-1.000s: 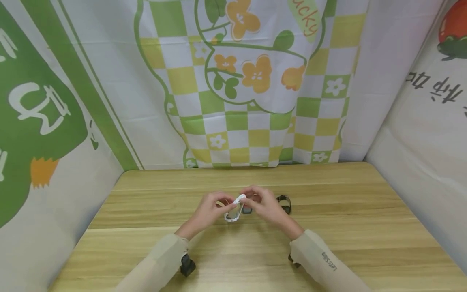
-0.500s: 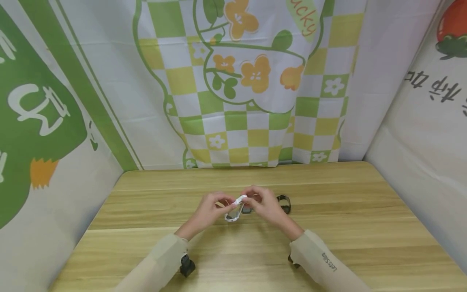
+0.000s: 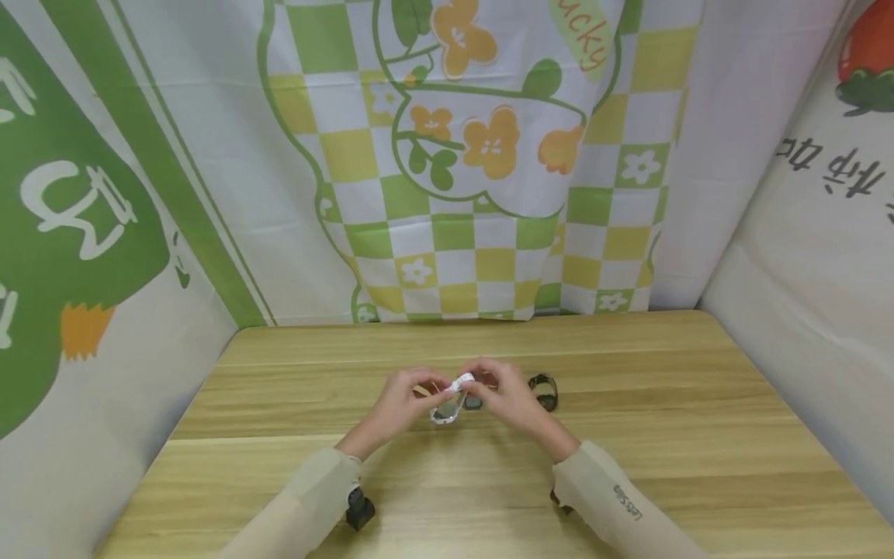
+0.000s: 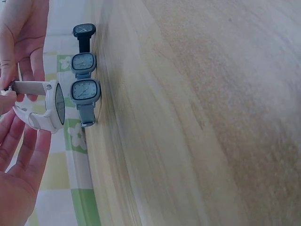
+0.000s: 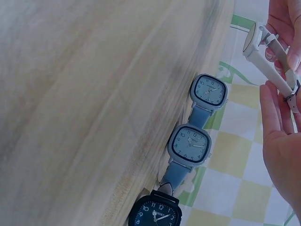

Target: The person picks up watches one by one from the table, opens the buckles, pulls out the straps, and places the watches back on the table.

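A white wristwatch (image 3: 445,415) hangs between both hands above the table, its strap end up and its round case below. Thumb and fingers of my left hand (image 3: 401,400) pinch one side of the strap near the buckle. On the other side, my right hand (image 3: 506,394) pinches the strap's upper end. In the left wrist view, the white watch (image 4: 55,106) is seen edge-on, its two strap halves meeting at the fingers. The right wrist view shows the dark buckle (image 5: 292,92) by the fingertips of my right hand (image 5: 287,157).
Beyond the hands, two grey-blue square watches (image 4: 84,90) (image 5: 189,144) lie in a row on the wooden table (image 3: 447,481). A black watch (image 3: 545,392) lies at the row's right end. Patterned curtains (image 3: 454,256) hang behind the table.
The strap's upper end has tipped slightly to the right between the fingers. Both hands stay nearly in place, and the watches on the table have not moved.
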Motion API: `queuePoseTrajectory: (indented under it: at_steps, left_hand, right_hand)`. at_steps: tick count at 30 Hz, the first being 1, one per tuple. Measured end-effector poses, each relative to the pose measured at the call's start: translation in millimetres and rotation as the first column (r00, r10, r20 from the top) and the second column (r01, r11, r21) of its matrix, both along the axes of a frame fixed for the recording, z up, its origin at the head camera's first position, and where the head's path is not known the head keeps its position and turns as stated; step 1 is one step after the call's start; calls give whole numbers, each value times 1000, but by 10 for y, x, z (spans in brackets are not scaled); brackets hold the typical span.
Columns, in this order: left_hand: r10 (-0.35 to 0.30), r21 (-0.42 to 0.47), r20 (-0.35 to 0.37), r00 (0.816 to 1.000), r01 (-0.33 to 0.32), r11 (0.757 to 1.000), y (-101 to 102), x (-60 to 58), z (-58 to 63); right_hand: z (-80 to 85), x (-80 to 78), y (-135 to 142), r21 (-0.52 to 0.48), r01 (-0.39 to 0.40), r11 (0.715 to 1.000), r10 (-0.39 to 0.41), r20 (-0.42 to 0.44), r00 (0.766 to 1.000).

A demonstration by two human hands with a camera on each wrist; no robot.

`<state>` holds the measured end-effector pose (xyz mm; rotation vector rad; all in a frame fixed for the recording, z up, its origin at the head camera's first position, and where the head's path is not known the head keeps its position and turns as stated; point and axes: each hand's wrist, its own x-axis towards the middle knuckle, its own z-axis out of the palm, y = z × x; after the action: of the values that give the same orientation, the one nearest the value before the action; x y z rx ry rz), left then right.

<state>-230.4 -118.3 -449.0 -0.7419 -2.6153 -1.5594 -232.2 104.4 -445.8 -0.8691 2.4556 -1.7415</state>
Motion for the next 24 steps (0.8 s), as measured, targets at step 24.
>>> queuePoseTrajectory:
  at_steps: [24]
  left_hand:
    - [-22, 3, -7, 1000, 22, 1000, -8, -1, -10]
  right_hand:
    - [27, 30, 20, 14, 57, 998, -57, 10, 998]
